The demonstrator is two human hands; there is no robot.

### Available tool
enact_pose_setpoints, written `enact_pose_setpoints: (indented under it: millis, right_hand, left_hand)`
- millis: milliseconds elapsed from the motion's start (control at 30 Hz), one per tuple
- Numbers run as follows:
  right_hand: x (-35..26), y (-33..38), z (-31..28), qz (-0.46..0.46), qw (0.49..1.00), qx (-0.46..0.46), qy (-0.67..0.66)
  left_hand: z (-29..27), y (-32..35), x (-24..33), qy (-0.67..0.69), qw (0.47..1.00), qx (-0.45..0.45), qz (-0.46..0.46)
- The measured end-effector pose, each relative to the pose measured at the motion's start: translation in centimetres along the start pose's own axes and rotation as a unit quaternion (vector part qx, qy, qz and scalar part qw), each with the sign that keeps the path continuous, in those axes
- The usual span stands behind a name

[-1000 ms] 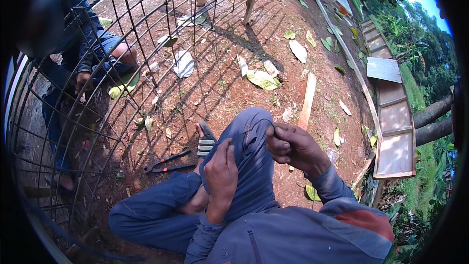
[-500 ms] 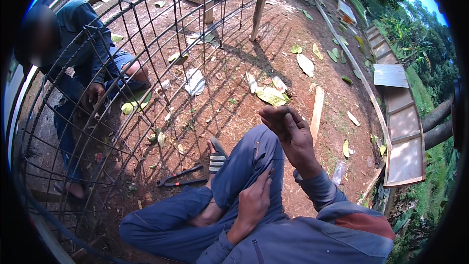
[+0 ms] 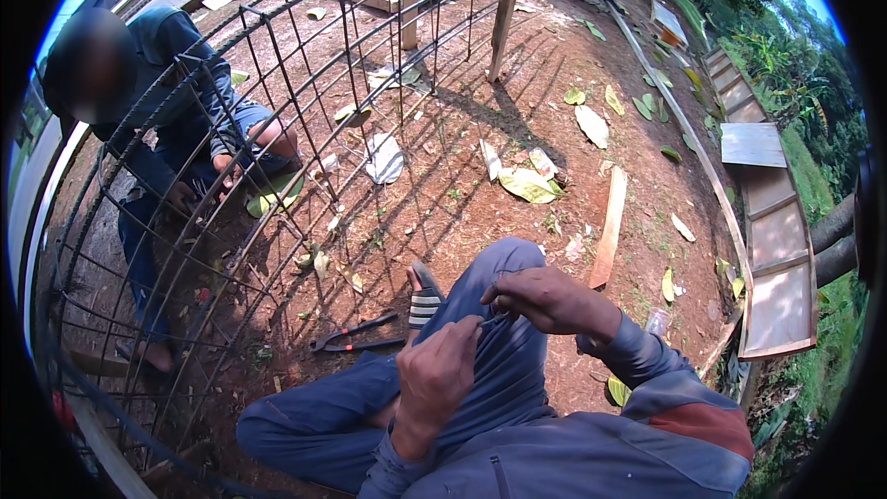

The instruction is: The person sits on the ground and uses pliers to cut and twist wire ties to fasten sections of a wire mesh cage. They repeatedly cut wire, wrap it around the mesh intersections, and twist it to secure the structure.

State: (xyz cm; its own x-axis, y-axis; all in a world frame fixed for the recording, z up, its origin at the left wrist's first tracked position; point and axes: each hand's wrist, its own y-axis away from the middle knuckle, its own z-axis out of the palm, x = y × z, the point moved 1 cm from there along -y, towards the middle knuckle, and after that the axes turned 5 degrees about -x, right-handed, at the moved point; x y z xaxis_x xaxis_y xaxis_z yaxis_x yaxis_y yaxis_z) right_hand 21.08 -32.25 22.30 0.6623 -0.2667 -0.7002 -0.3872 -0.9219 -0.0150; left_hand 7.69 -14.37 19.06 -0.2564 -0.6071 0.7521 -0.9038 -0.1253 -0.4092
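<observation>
Thin dark wire [image 3: 492, 320], or something wire-like and too small to make out fully, is showing between my fingertips above my bent legs in the head view. My left hand [image 3: 439, 374] is pinching narrowly at it, thumb against fingers; my right hand [image 3: 554, 300] is pinching too, knuckles up, and seems to be gripping the same strand. Long-handled black-and-orange metal pliers [image 3: 358, 330] are lying on the reddish-brown earth ground [image 3: 397, 254], near my dark sandal with pale stripes [image 3: 424, 308], out of both hands. To my left, a cage of dark steel rods [image 3: 345, 17] is standing with its bars already crossing in a grid, and a co-worker in a dark jacket [image 3: 176, 92] is crouching beyond it. Judging progress, I am handling the strand apart from the cage, not yet joining the two; how much is left, I cannot tell.
</observation>
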Motion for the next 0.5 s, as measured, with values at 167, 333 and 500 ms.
enact_pose_setpoints:
  millis: [167,333,500]
  right_hand:
    - [0.0,0.7,0.4,0.027,0.998,-0.038,-0.045]
    - [-0.2,0.8,0.1,0.006,0.973,-0.045,-0.227]
    - [0.5,1.6,2.3,0.096,0.813,-0.024,-0.573]
  left_hand:
    - [-0.6,-1.3,-0.8,-0.030,0.999,0.009,0.042]
    - [-1.1,-2.5,-1.9,0.014,0.999,-0.021,0.032]
    - [0.9,-2.9,-4.1,0.105,0.994,0.018,0.035]
